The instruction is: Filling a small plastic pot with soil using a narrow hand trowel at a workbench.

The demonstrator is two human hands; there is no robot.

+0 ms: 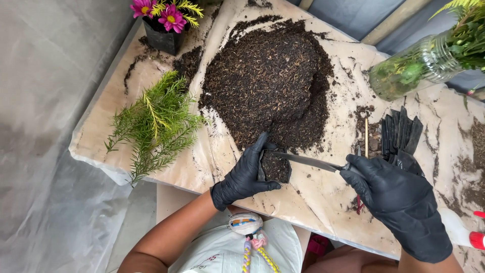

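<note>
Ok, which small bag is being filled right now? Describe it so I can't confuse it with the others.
Start at the big soil heap in the middle of the table. At its near edge, the left hand grips a small black grow bag, open and full of soil, with the scissors tip over it. The spare bags at right lie flat and empty.

Head camera – looks steeply down, close over table (323,212), probably front edge.

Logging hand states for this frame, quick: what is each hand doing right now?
Left hand: closed around a small black bag of soil.
Right hand: closed on scissors, blades reaching into the bag.
</note>
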